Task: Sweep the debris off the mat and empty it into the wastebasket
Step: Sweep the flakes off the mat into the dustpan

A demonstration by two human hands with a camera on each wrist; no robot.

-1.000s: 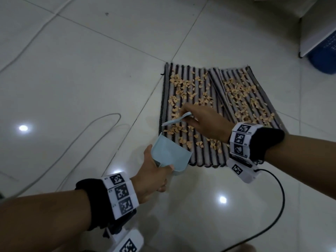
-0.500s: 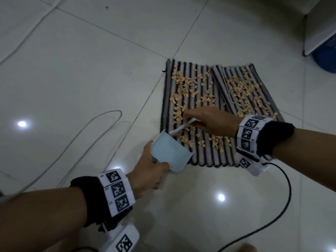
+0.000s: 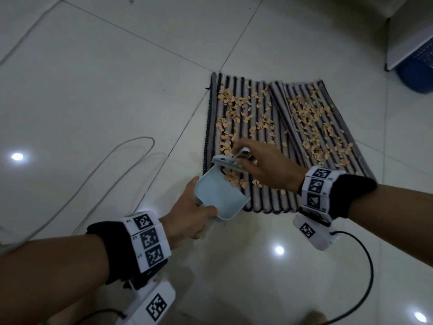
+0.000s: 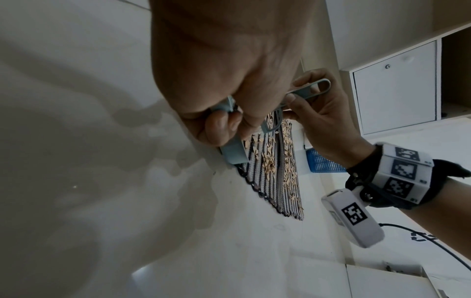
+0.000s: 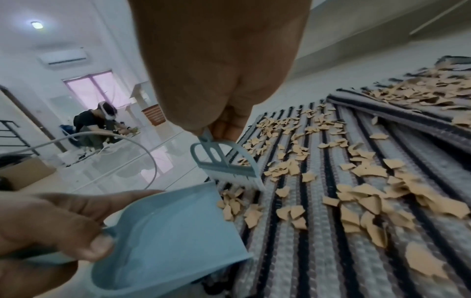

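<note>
over on the left a pale cable (image 3: 98,174) loops across the white tiled floor (image 3: 117,66), and then we come to the left hand (image 3: 189,216), fingers curled tight round the handle of the light blue dustpan (image 3: 220,198), thumb laid along its side wall, the pan's open lip set on the near left corner of the striped mat (image 3: 276,198). right at that lip sits a small heap of tan debris (image 3: 232,178), touching the edge, with the pan's inside bare in the right wrist view. just above it, the small blue brush (image 3: 230,163), bristles down on the mat beside the dustpan's far corner, and the right hand (image 3: 267,170) pinching its looped handle between thumb and fingers, a firm hold. moving right, plenty more tan chips scattered across the mat's ribs, thickest on the far and right part, past a raised fold running down the mat. at the far right, well apart from the mat, a blue mesh wastebasket (image 3: 417,76) lies beside a white cabinet (image 3: 407,43).
</note>
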